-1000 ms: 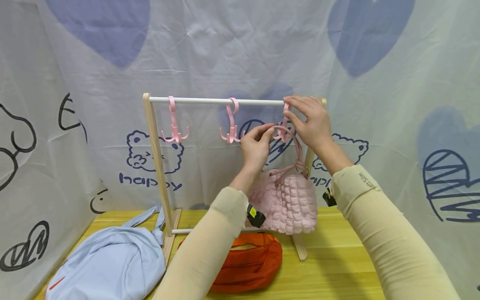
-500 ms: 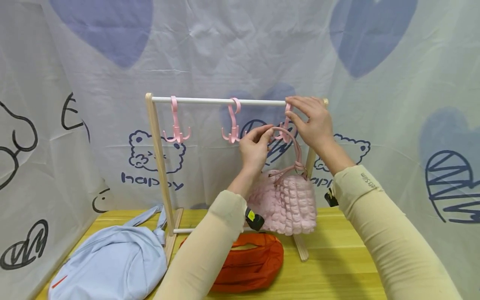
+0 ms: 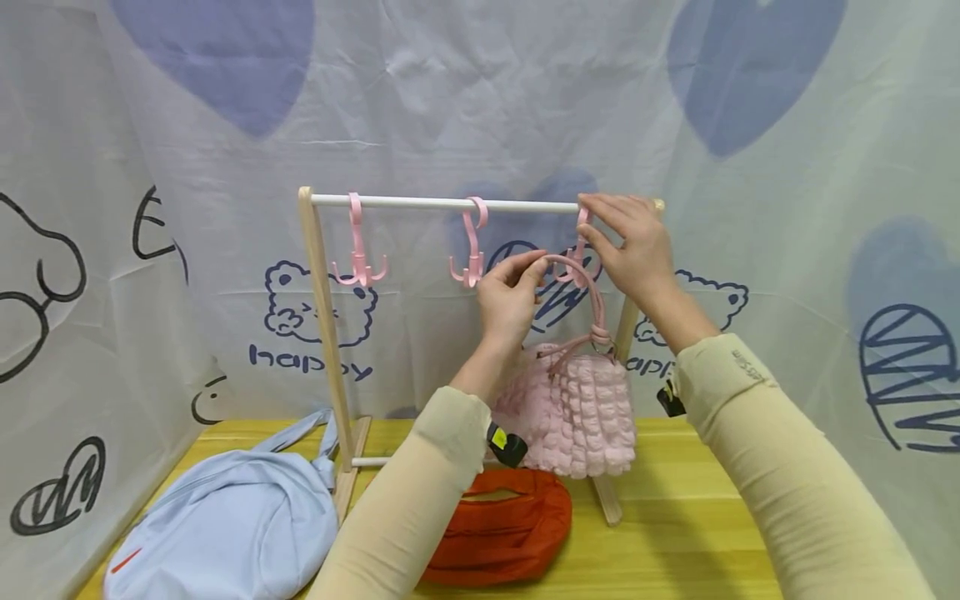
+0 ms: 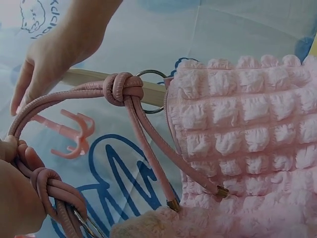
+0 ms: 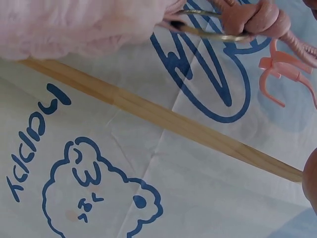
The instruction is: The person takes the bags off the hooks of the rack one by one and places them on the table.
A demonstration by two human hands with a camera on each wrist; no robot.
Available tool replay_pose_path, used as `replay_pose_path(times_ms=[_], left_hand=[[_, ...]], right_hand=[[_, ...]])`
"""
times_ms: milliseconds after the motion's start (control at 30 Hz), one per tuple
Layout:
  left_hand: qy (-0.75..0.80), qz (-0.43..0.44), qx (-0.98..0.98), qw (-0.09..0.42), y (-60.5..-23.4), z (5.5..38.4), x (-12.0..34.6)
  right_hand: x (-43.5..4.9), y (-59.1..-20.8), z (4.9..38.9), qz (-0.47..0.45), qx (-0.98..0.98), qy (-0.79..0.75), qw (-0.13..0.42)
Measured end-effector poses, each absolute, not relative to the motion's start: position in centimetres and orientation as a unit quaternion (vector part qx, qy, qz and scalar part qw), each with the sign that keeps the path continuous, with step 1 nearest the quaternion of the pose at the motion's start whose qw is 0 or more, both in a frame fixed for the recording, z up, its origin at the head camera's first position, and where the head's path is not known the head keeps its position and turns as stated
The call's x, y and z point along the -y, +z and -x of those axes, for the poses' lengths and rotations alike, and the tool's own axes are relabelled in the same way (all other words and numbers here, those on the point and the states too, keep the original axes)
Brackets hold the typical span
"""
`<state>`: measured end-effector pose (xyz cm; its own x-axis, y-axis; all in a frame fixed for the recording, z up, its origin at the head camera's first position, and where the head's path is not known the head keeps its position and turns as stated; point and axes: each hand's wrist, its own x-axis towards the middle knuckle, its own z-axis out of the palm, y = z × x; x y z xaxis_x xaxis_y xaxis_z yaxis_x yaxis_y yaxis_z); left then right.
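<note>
In the head view my left hand [image 3: 508, 304] pinches the top of the pink handbag's handle [image 3: 596, 304] between thumb and fingers. The puffy, quilted pink handbag [image 3: 581, 417] hangs below it, clear of the table. My right hand [image 3: 633, 250] reaches up to the white rail, its thumb and fingers gripping the upper part of the right pink hook [image 3: 583, 218]. The handle's loop passes close by that hook's prongs; whether they touch is hard to tell. The left wrist view shows the knotted handle [image 4: 64, 96] beside the pink prongs [image 4: 74, 141].
Two more pink hooks, a left one [image 3: 360, 267] and a middle one [image 3: 472, 267], hang from the white rail [image 3: 405, 202] of a wooden-sided rack. On the yellow table lie a pale blue backpack [image 3: 232, 525] at left and an orange bag [image 3: 517, 533] partly behind my left arm.
The head view has shifted a little, so the rack sits slightly further right. My left hand and the handle stand slightly further left relative to the hook. Both grips look the same.
</note>
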<state>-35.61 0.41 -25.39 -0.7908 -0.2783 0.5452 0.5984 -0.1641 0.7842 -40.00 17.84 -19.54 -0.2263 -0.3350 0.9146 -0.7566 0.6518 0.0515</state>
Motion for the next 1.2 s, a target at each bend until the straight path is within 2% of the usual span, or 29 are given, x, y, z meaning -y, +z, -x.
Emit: replay_pose_path(times_ms=[567, 1200], left_hand=[[-0.754, 0.134, 0.577, 0.282, -24.0, 33.5, 1.0], [-0.744, 0.143, 0.591, 0.278, -23.6, 31.8, 1.6]], right_hand=[[-17.9, -20.2, 38.8, -0.341, 0.778, 0.238, 0.472], [-18.6, -24.4, 35.8, -0.335, 0.739, 0.347, 0.471]])
